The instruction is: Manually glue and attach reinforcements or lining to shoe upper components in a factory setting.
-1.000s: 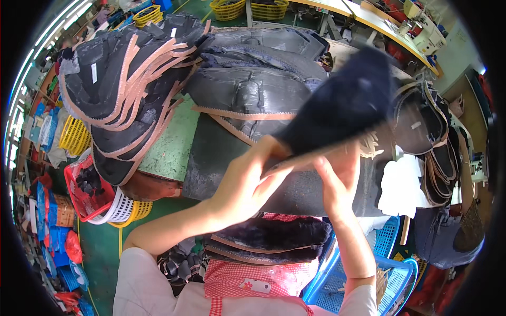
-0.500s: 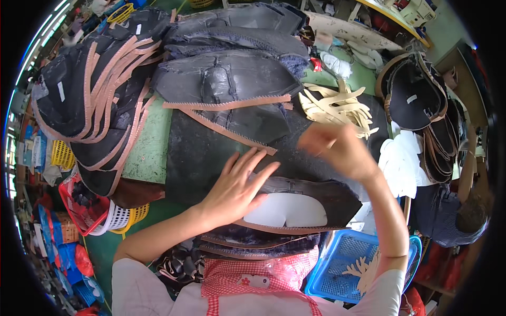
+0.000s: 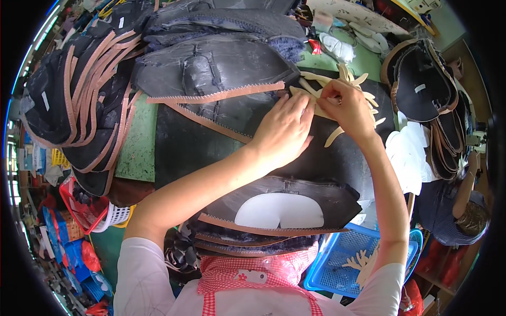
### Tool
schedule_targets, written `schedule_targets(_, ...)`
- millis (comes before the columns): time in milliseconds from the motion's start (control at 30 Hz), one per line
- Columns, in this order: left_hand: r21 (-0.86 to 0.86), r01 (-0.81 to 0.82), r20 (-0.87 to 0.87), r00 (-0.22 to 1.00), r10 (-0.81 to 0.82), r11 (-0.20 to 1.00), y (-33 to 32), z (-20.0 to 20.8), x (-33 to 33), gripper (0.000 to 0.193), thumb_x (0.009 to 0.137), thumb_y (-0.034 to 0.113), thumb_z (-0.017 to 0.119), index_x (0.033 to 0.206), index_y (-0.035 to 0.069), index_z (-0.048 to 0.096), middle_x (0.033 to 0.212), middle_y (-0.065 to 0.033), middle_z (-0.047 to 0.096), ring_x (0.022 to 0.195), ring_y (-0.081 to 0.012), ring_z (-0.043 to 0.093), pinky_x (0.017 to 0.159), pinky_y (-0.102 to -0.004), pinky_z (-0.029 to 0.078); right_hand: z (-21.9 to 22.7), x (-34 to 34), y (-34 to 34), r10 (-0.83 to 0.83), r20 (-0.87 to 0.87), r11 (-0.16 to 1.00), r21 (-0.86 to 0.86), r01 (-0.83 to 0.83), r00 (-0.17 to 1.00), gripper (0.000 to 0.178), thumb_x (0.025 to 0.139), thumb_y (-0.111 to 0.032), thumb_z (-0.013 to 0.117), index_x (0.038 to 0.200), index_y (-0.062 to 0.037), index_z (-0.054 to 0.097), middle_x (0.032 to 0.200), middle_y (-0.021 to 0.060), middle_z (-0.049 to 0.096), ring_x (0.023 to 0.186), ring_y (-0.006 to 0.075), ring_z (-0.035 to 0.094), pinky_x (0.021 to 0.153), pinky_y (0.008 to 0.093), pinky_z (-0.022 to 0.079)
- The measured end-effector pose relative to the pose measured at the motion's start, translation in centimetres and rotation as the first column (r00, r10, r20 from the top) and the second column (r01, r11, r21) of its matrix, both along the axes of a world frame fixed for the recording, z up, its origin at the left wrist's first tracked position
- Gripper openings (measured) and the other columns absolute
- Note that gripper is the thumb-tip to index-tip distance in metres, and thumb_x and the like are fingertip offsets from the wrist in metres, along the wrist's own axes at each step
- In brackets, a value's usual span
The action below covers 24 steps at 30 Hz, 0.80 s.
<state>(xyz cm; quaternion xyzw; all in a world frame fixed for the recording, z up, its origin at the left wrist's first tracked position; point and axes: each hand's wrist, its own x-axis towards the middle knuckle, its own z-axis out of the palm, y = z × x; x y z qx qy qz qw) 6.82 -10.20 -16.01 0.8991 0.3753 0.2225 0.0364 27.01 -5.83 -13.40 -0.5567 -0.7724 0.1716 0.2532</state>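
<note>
On the dark work mat (image 3: 184, 158), the left hand (image 3: 284, 126) and right hand (image 3: 345, 108) are held close together at the pile of cream strips (image 3: 360, 80). The right thumb and forefinger are pinched, the left fingers extended; whether a strip is gripped cannot be told. Nearer the body, a brown-edged black panel (image 3: 284, 187) is topped by a white two-lobed piece (image 3: 276, 206).
</note>
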Motion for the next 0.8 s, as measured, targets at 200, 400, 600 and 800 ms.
schedule_targets(200,-0.006,0.006,0.045,0.999,-0.006,1.000,-0.2,-0.3,0.3,0.064,0.082,0.020,0.076,0.134,-0.008,0.049,0.136,-0.0217,0.046,0.128,-0.0357,0.051,0.114,-0.0441,0.040,-1.2,-0.5,0.7,-0.020,0.021,0.999,0.043,0.019,1.000,0.022,0.084,-0.021,0.074,0.101,-0.0068,0.071,0.086,0.0086,0.066,0.078,0.0279,0.066,0.074,0.0382,0.052)
schedule_targets(400,0.010,0.003,-0.001,1.000,-0.003,1.000,0.0,-0.8,0.1,0.063,0.084,0.021,0.074,0.133,-0.007,0.049,0.138,-0.0215,0.045,0.132,-0.0351,0.048,0.116,-0.0437,0.039,-1.3,1.9,0.9,-0.030,-0.488,0.983,-0.174,-0.063,0.872,0.014,0.093,-0.012,0.070,0.102,-0.0013,0.066,0.091,0.0059,0.070,0.083,0.0124,0.066,0.077,0.0283,0.052)
schedule_targets(600,0.032,-0.014,-0.009,1.000,0.014,0.999,-0.2,-1.0,0.5,0.061,0.086,0.022,0.072,0.134,-0.007,0.050,0.139,-0.0210,0.045,0.135,-0.0344,0.045,0.116,-0.0450,0.038,-0.1,7.1,-0.3,-0.109,-0.954,0.974,-0.158,-0.160,0.280,0.014,0.106,-0.017,0.050,0.106,-0.0048,0.056,0.103,0.0092,0.069,0.101,0.0225,0.066,0.099,0.0363,0.050)
schedule_targets(800,0.085,-0.045,-0.045,0.998,0.049,0.995,-0.6,-1.2,0.4,0.059,0.088,0.022,0.070,0.134,-0.007,0.050,0.139,-0.0215,0.045,0.136,-0.0343,0.044,0.115,-0.0443,0.038,1.0,14.7,-1.7,-0.019,-0.973,0.982,0.025,-0.187,-0.229,0.017,0.103,-0.023,0.058,0.105,-0.0063,0.058,0.090,0.0011,0.056,0.081,0.0131,0.052,0.074,0.0281,0.045)
